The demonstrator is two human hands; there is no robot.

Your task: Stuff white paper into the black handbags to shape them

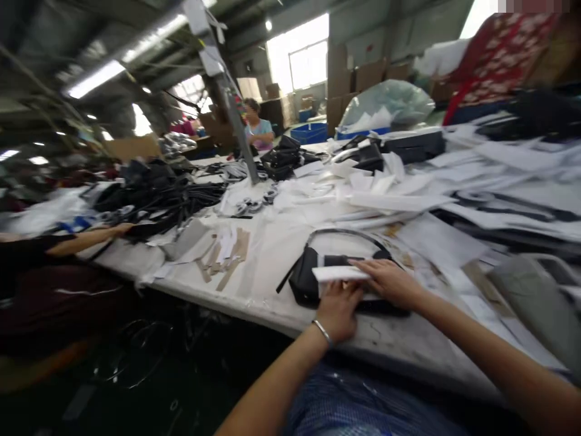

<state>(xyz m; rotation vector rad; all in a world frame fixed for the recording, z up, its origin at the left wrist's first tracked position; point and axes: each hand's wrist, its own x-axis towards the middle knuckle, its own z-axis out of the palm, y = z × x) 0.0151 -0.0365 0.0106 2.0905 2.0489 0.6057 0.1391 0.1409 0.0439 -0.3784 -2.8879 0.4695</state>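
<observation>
A black handbag [303, 281] lies on the table close to its front edge, its strap arched out behind it. Across the bag is a folded white sheet [336, 274], either paper or thin foam. My right hand [394, 282] comes in from the right and pinches the sheet's right end, fingers pointing left. From below, my left hand [339, 312] has its fingers bent against the sheet's lower edge, over the bag's front. Both hands partly cover the bag, and the left fingertips are hard to make out.
Brown and white strips [227, 251] lie left of the bag. White sheets [399, 200] heap up behind and to the right. Black straps [181, 197] are piled farther left, near a metal post [240, 130]. A co-worker's arm [86, 240] reaches in at left; another person [259, 130] sits beyond.
</observation>
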